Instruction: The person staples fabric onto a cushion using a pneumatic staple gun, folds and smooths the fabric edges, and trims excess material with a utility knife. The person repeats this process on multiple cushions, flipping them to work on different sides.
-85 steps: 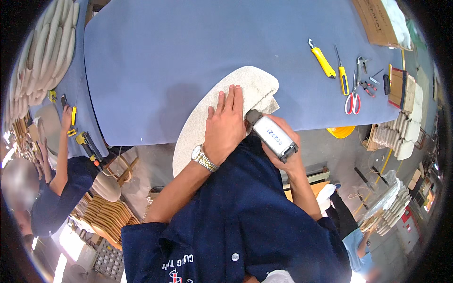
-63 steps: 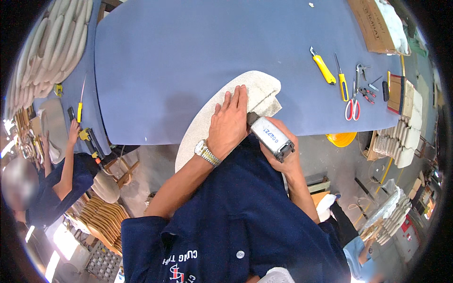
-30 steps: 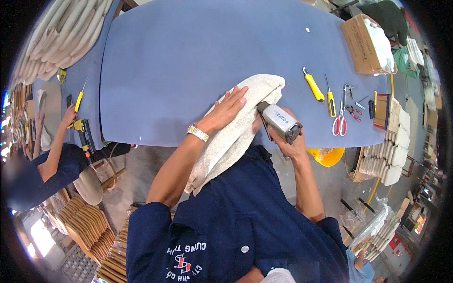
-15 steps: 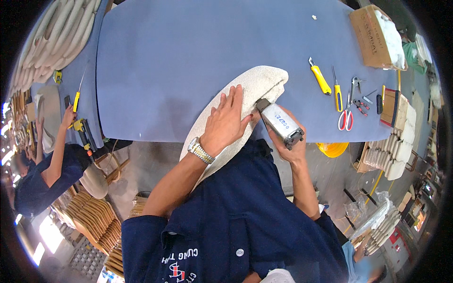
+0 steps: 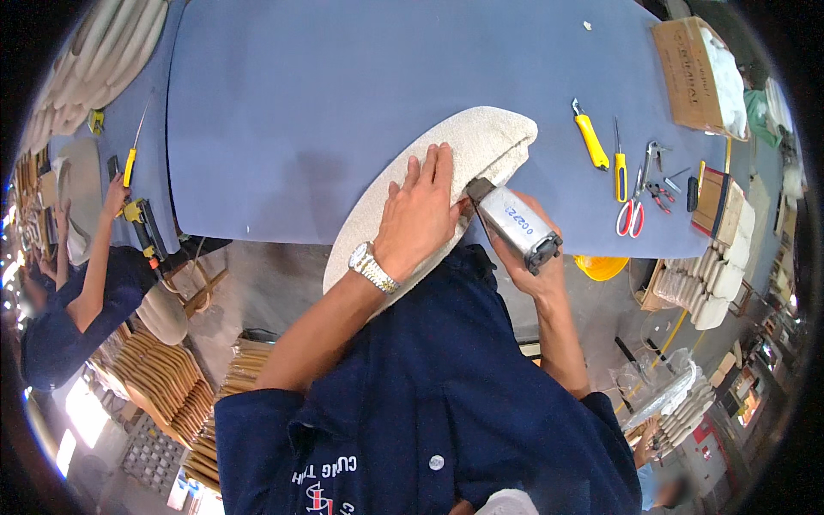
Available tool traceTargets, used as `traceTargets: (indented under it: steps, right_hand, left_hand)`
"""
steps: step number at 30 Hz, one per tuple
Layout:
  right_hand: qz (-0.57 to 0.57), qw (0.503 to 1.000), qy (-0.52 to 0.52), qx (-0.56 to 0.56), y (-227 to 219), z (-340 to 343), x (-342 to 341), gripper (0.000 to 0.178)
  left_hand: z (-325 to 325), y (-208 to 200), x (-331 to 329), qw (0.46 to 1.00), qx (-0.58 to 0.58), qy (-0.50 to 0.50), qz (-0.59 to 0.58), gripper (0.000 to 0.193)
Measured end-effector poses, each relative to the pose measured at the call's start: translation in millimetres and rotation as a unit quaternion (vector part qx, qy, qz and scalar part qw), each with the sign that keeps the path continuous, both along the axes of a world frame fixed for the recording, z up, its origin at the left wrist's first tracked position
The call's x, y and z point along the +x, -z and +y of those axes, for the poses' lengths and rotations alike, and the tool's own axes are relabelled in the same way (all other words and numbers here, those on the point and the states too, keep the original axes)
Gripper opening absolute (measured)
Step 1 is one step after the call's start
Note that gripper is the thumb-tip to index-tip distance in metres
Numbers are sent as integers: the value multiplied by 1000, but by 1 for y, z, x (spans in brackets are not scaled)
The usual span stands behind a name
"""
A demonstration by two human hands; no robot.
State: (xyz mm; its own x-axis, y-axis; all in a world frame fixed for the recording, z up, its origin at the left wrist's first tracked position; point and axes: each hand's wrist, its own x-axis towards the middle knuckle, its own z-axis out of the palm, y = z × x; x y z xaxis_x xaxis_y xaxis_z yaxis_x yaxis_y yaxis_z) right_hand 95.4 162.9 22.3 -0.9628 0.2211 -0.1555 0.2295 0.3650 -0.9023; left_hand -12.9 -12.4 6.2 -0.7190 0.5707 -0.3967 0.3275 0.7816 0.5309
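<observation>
A cream fabric-covered cushion panel (image 5: 485, 133) with a curved outline leans at the front edge of the blue-topped table, its lower end against my body. My left hand (image 5: 418, 210) lies on its cream face, fingers stretched out and thumb toward the near edge. In my right hand (image 5: 525, 270) is a silver and black staple gun (image 5: 513, 225), held with the nose against the panel's near edge, close to my left thumb. A fold of fabric runs along that edge toward the far tip. The exact spot under the nose is hidden.
To the right lie a yellow-handled cutter (image 5: 590, 142), a yellow screwdriver (image 5: 621, 176), red-handled scissors (image 5: 630, 216) and pliers (image 5: 659, 197). A cardboard box (image 5: 687, 77) with white stuffing stands at the far right corner. On the left, another person (image 5: 94, 283) works at a neighbouring table.
The view has shifted slightly. The panel's far tip sits a little farther up and right, with my left hand resting on it. The staple gun stays at the near edge.
</observation>
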Motion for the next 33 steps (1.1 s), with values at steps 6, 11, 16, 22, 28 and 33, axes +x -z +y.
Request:
traceTargets:
  steps: [6, 11, 16, 22, 28, 33]
  right_hand:
    - [10, 1000, 14, 11, 5, -5, 11, 52]
    - [16, 999, -23, 32, -2, -4, 13, 54]
    - [-17, 999, -36, 37, -6, -6, 5, 54]
    - [10, 1000, -2, 18, 4, -16, 14, 54]
    - [13, 999, -26, 39, -6, -16, 19, 55]
    - [7, 998, -47, 49, -9, -16, 15, 55]
  left_hand:
    - [-5, 3, 1, 1000, 21, 0, 20, 86]
    - [-6, -2, 0, 1000, 22, -6, 0, 88]
    - [-2, 0, 4, 1000, 21, -16, 7, 89]
    - [-6, 0, 3, 999, 33, -18, 11, 88]
    - [-8, 1, 3, 999, 41, -8, 26, 91]
    - [-6, 1, 11, 999, 38, -10, 28, 83]
